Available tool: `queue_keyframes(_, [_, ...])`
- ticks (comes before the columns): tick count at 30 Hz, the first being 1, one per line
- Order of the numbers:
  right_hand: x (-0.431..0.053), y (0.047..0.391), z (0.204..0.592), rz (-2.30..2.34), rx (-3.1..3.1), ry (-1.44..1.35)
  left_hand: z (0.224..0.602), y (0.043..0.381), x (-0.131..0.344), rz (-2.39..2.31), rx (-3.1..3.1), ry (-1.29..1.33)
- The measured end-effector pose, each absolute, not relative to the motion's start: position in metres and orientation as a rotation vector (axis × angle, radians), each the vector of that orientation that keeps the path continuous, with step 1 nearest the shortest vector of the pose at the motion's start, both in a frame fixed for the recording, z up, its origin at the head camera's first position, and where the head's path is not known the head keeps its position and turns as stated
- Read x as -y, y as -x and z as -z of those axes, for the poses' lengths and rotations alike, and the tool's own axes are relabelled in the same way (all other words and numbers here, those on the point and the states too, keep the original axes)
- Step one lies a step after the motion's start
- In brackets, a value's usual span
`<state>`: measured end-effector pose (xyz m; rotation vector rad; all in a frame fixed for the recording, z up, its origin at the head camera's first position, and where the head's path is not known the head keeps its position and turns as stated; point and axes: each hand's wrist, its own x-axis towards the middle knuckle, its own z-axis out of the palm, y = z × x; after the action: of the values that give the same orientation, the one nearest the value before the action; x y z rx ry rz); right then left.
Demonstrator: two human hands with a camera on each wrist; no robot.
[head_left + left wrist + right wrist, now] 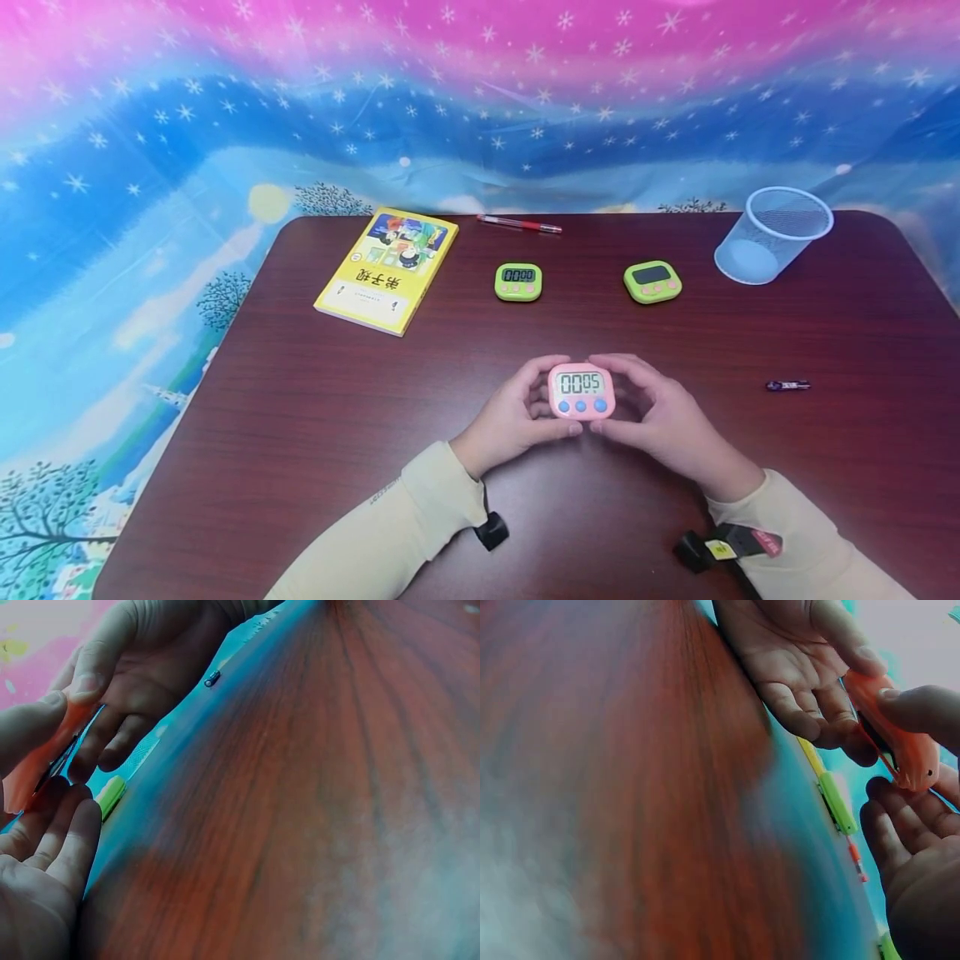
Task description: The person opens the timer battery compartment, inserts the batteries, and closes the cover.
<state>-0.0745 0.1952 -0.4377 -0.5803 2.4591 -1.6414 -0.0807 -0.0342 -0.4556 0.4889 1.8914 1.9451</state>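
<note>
Left hand (516, 412): grips pink timer (582, 392) by left edge, buttons (581, 407) uncovered.
Right hand (663, 410): grips right edge, apparently for steadiness.
Pink timer: between the hands, display (580, 382) in full view, presumably for reading.
Green timer (518, 283), second green timer (652, 282): on worktop (300, 408) beyond the hands.

Head view downward, wrist views near timer (581, 393)

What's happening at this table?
A person holds a pink timer between their left hand and right hand; its display reads 00 05. Beyond it on the table, one green timer reads 00 00; the other looks blank. A book, pen and mesh cup also stand or lie there, untouched.
</note>
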Motion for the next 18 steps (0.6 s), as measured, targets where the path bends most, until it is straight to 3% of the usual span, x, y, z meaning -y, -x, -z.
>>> queue_keyframes(18, [-0.1934,0.0708,0.4291,1.237,-2.854,0.765,0.4566,0.0808,0.0336,-1.916,-1.908,-0.544])
